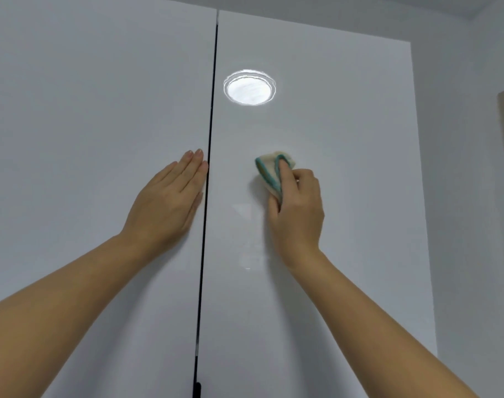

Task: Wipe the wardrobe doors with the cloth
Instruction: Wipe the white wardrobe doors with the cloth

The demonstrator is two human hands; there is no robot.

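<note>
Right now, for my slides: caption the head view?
Right hand presses a cloth to the right wardrobe door; left hand rests flat on the left door.

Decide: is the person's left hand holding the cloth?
No, the right hand grips the cloth on the right wardrobe door, while the left hand lies flat on the left door.

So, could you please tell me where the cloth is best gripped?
Grip its bunched lower end, coming from below, as the right hand does. The cloth lies folded against the right door, which leaves its teal-edged upper end free to wipe.
</note>
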